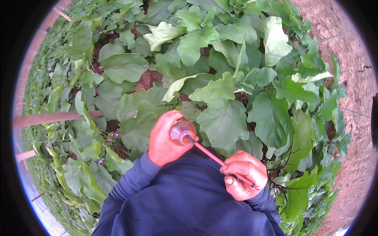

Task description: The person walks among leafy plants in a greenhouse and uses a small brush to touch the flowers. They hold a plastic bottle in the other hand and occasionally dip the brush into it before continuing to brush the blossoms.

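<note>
My left hand is wrapped around a small clear bottle, its uncapped mouth tilted toward me. Some reddish-orange liquid seems to be inside. Between the thumb and fingers of my right hand is a thin pink rod with dark ends, perhaps a brush or pen-like stick. Its dark tip reaches into the bottle's mouth, and what it touches inside is hidden. Both hands are in front of my dark blue sweatshirt, just over broad eggplant leaves.
Dense eggplant plants with purple flowers spread ahead and to both sides. A wooden stake juts in from the left. Thin strings cross the row at right, beside a bare dirt path. Pale sheeting shows at lower left.
</note>
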Available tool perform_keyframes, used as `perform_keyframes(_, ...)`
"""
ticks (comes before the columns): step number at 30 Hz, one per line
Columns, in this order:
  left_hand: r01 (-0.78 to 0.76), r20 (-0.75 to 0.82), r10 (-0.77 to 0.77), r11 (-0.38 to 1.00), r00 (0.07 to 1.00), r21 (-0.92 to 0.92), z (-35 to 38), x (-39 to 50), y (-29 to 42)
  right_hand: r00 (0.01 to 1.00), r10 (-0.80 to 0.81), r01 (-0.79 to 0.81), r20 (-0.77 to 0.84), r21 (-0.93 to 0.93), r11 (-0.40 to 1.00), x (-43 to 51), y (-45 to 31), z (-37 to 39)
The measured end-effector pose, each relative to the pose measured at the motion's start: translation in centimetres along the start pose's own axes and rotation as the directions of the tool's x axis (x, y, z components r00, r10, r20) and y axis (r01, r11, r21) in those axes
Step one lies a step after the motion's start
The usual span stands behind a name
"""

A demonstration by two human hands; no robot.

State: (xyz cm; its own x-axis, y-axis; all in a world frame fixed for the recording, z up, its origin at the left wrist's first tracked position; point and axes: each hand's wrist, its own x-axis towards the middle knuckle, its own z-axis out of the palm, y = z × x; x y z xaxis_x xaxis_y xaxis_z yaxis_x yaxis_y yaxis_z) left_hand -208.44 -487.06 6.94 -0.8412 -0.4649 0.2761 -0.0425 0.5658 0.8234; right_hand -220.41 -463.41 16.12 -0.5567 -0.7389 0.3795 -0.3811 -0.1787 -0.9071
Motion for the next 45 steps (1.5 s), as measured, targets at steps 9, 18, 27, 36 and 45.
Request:
perform_keyframes(9,-0.013,-0.049,0.018,0.995,0.999,0.098,-0.4,1.6,1.2,0.998,-0.021,0.026,-0.064,0.068,0.997,1.6,1.3,-1.2)
perform_keyframes(18,0.079,-0.108,-0.065,0.988,0.992,0.133,-2.1,3.1,-0.2,0.999,-0.034,0.034,0.03,0.013,0.999,5.6,2.2,-0.6)
perform_keyframes(27,0.053,-0.136,-0.036,0.991,0.99,0.123,-5.3,8.6,-5.7,0.994,-0.028,0.042,0.108,-0.133,0.99,12.6,3.6,2.9)
perform_keyframes(36,0.089,-0.178,-0.07,0.991,0.982,0.104,-12.5,17.2,-13.2,0.986,0.073,-0.05,0.151,-0.151,0.987,24.4,7.0,9.4)
perform_keyframes(45,0.108,-0.181,-0.079,0.982,0.98,0.156,-18.1,22.6,-18.8,0.979,0.165,-0.161,0.117,-0.047,0.986,32.8,10.0,13.4)
